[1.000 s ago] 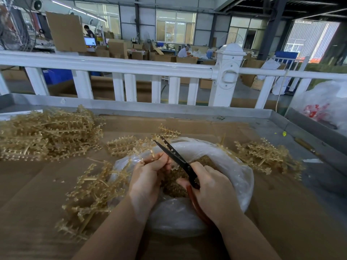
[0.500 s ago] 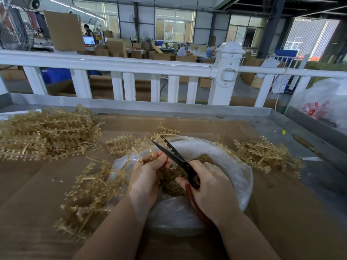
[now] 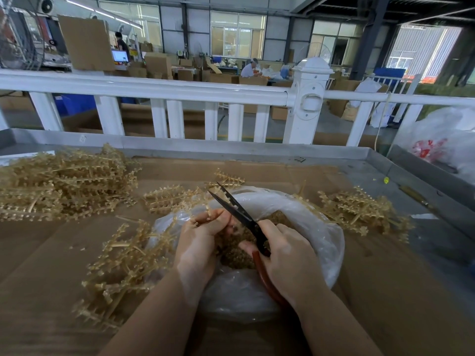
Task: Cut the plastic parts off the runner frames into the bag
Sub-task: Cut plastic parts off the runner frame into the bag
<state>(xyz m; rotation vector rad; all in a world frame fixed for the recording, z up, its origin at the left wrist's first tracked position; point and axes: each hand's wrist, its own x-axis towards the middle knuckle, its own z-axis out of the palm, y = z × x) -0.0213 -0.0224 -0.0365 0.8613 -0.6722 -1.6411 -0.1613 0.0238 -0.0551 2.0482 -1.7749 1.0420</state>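
R hand (image 3: 288, 255) grips scissors (image 3: 237, 214) over open bag (image 3: 321, 227); long axis diagonal, tips point up-left, blades parted. L hand (image 3: 198, 242) pinches small runner frame (image 3: 209, 214) at bag's left rim, mostly hidden by fingers. Cut parts (image 3: 236, 253) inside bag, blurry. Frame piles (image 3: 64, 186) left, right of bag.

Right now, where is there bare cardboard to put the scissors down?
Bare cardboard lies right of the bag, below the right frame pile. Another strip lies near left, under the big pile. Crowded: around both hands and the loose frames left of the bag.
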